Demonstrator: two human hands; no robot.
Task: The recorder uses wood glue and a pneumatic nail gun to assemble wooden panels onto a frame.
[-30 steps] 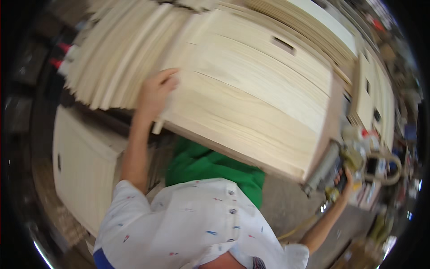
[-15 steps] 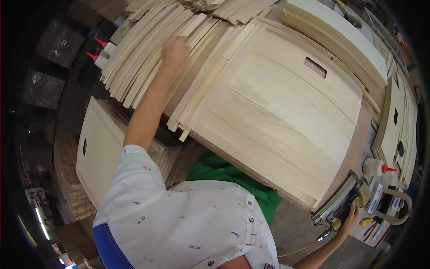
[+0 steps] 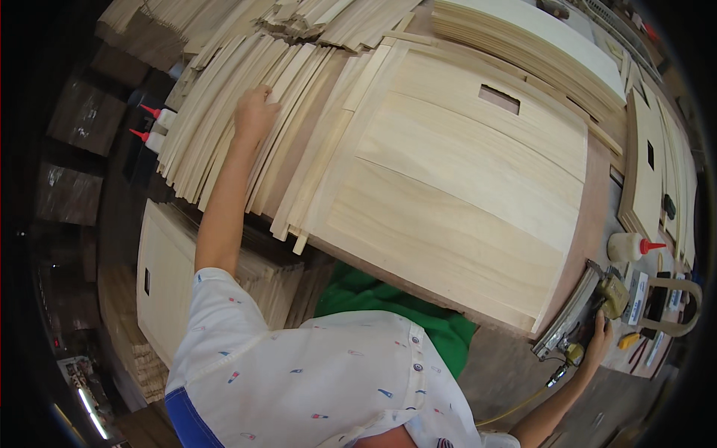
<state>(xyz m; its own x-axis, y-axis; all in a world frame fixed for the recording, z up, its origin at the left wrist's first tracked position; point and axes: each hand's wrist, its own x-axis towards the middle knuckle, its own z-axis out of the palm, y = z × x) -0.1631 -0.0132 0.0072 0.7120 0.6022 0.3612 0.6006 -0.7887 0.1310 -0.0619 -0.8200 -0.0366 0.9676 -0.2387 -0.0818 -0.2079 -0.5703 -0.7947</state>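
My left hand (image 3: 256, 119) reaches over a row of thin wooden strips (image 3: 213, 123) at the upper left, its fingers curled onto one of them. At the lower right, my right hand (image 3: 600, 340) has its fingers closed around the handle side of a nail gun (image 3: 571, 313); part of the grip is hidden. The nail gun rests at the bench's right edge, with a yellow air hose (image 3: 519, 409) running from it. Between my hands lies a large pale wooden panel (image 3: 463, 179) with a rectangular cutout, edged by narrow strips on its left.
A white glue bottle (image 3: 626, 246) with a red tip stands beyond the nail gun, near a yellow cutter (image 3: 629, 341). Two more glue bottles (image 3: 155, 140) are at the left. Stacked boards (image 3: 530, 56) line the far side; further panels (image 3: 168, 276) stand below left.
The view has shifted and turned slightly. My left hand has moved a little leftward across the strips. My right hand stays at the nail gun.
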